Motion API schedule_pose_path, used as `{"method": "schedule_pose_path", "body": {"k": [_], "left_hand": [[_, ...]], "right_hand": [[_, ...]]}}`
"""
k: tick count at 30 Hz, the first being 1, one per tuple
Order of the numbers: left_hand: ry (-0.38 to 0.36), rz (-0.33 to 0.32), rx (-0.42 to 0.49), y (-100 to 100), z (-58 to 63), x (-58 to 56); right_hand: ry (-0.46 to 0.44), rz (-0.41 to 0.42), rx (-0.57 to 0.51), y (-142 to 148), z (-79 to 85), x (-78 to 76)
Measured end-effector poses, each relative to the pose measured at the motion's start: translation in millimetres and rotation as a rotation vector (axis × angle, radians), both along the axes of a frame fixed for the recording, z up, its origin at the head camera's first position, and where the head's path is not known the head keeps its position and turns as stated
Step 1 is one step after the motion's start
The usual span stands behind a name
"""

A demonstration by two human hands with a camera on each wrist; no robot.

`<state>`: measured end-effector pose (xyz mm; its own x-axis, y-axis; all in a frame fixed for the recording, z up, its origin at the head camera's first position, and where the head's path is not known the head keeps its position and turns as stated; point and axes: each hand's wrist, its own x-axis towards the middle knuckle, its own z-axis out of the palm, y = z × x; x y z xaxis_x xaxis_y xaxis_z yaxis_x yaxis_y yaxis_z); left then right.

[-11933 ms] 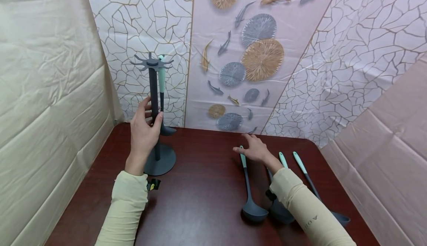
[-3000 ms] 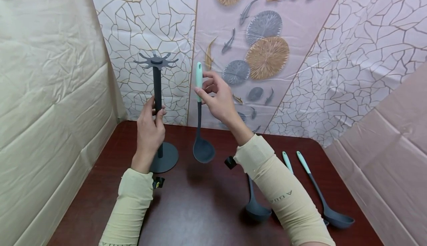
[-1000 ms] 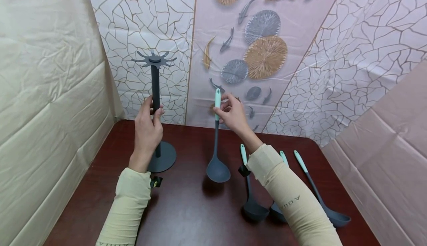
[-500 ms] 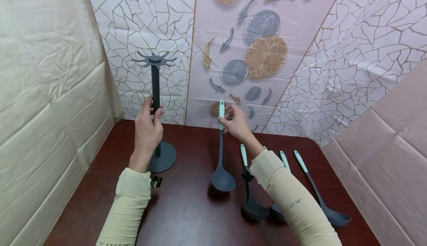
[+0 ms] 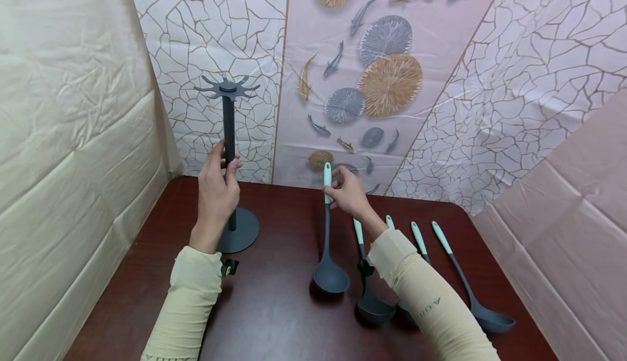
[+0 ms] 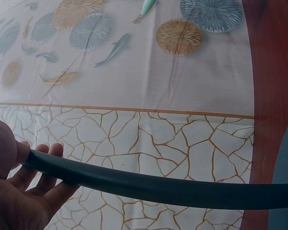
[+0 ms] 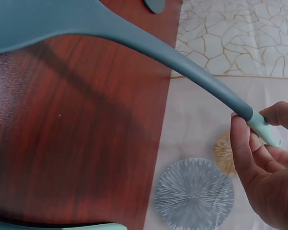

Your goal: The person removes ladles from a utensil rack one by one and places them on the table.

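Note:
My left hand holds the dark post of a utensil stand, fingers behind it and thumb in front. The stand is upright on its round base, and nothing hangs from its slotted top. In the left wrist view the post runs from my fingers toward the base. My right hand pinches the mint handle of a grey ladle. Its bowl hangs low, close over the table. The right wrist view shows thumb and fingertips on the handle, just beyond the grey neck.
Several similar ladles lie on the dark red table to the right. The nearest ladle is close beside the held one; the farthest ladle lies near the right edge. My right sleeve covers parts of those between. Patterned cloth hangs behind.
A ladle hung on the stand earliest; now none does. My right hand has carried its ladle from beside the stand rightward and down toward the table. My left hand stays on the post.

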<state>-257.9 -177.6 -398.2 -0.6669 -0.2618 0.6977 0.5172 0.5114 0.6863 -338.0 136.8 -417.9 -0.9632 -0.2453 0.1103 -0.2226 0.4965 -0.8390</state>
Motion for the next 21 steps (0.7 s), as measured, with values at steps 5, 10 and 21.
{"method": "schedule_pose_path", "body": {"k": [5,10,21], "left_hand": [[0.0,0.008,-0.017,0,-0.4,-0.5],[-0.001,0.006,-0.016,-1,-0.8,-1.3],[0.006,0.0,-0.008,-1,-1.1,0.2]], "right_hand": [[-0.015,-0.006,0.034,2,-5.3,3.3],[-0.047,-0.002,0.07,6,-10.6,6.1],[-0.112,0.001,0.086,11,-21.3,9.0]]}}
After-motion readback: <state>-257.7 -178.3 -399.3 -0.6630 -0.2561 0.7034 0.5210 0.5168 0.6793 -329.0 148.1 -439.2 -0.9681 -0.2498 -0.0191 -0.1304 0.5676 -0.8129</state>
